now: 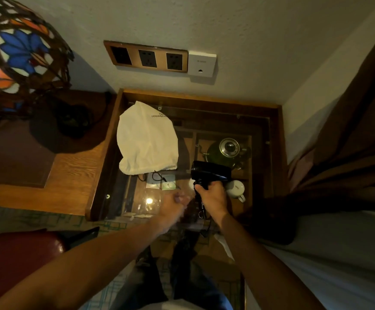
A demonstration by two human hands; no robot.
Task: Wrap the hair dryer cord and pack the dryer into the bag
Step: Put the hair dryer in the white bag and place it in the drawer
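Nearest: two bare forearms reach fwd over the person's legs. R hand is clenched round the handle of the black hair dryer, holding it up over the glass-topped table, barrel lying sideways. The cord hangs down from the handle base, just below the R hand. L hand sits just left of it, blurred; looks curled, but can't tell if it grips the cord. Under the glass, right of the dryer: white mug, and farther back a green kettle. Far left on the glass lies the white drawstring bag, flat, apart from the dryer. Beyond, on the wall: socket panel. Far left: stained-glass lamp on a wooden desk.
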